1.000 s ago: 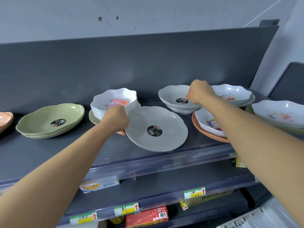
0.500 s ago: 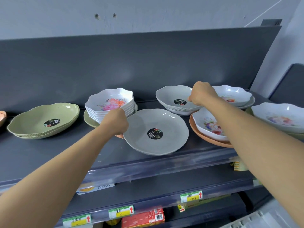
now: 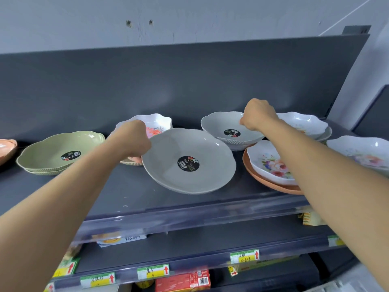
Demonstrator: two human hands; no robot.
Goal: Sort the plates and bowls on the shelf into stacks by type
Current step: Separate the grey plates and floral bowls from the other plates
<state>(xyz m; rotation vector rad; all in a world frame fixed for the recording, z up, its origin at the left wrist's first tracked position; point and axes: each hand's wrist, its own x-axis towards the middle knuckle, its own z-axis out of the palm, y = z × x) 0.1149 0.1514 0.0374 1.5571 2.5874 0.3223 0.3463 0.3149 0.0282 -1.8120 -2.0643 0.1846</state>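
Note:
My left hand grips the left rim of a large grey plate with a black sticker, holding it tilted and raised above the dark shelf. My right hand is closed on the right rim of a grey bowl at the back. Behind my left hand stands a stack of white floral bowls on a green plate. A white floral bowl rests in an orange plate at the right. Green plates are stacked at the left.
More white floral bowls sit at the back right and far right. An orange dish pokes in at the far left edge. The grey back panel closes the shelf behind. Price tags line lower shelves.
The grey plate has been lifted and tilted by my left hand and now covers part of the floral bowl stack. My right hand stays on the grey bowl's rim.

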